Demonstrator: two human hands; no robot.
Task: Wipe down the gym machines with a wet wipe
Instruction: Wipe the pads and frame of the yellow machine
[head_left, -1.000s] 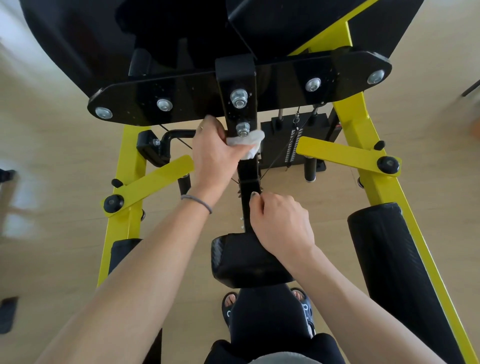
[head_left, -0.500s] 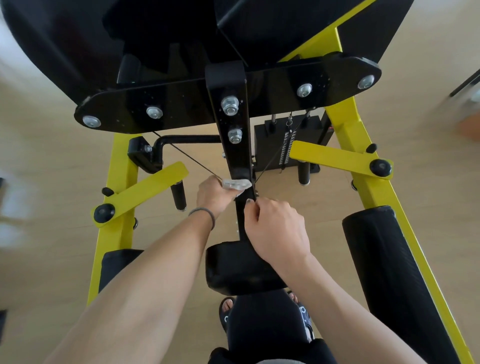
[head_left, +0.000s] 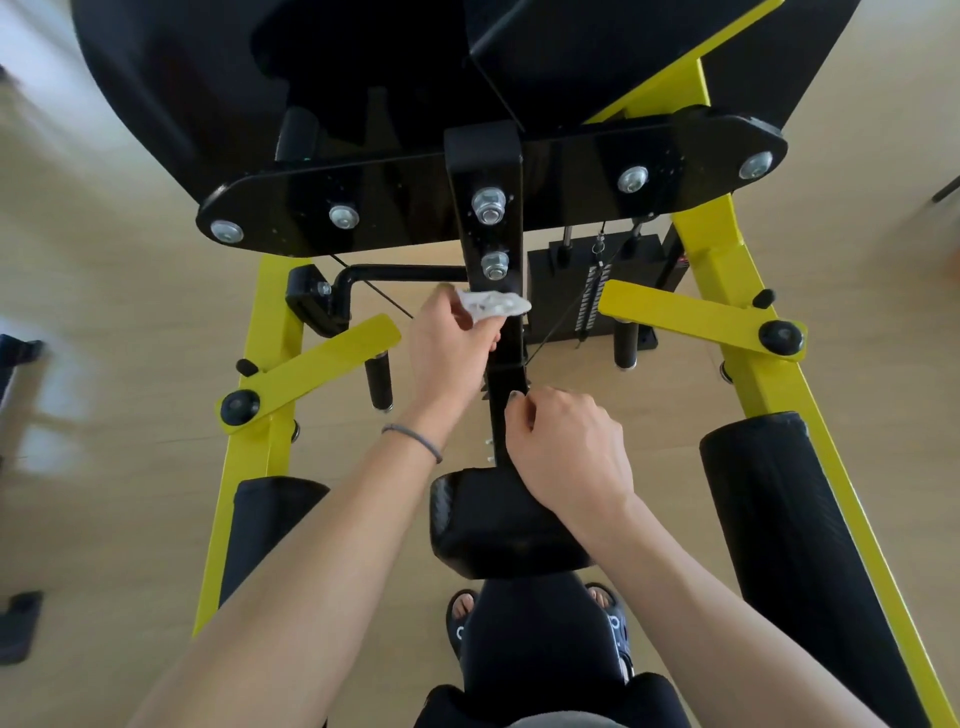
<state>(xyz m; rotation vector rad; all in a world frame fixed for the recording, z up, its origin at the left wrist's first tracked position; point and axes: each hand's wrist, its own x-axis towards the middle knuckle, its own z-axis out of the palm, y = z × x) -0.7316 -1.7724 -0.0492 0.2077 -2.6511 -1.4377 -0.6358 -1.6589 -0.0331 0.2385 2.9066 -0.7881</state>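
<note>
The left hand (head_left: 451, 347) holds a crumpled white wet wipe (head_left: 493, 305) in a pinching grip, pressed against the glossy black upright steel post (head_left: 496, 249) just below its lower bolt. The right hand (head_left: 569, 447), fingers curled, grips the same post lower down, above a black padded cushion (head_left: 498, 525). Yellow frame legs (head_left: 262, 343) flank both sides.

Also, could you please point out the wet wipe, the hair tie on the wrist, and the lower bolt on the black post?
wet wipe (head_left: 493, 306), head view, crumpled middle.
hair tie (head_left: 415, 439), head view, band across left wrist.
lower bolt (head_left: 494, 265), head view, nut face.
</note>
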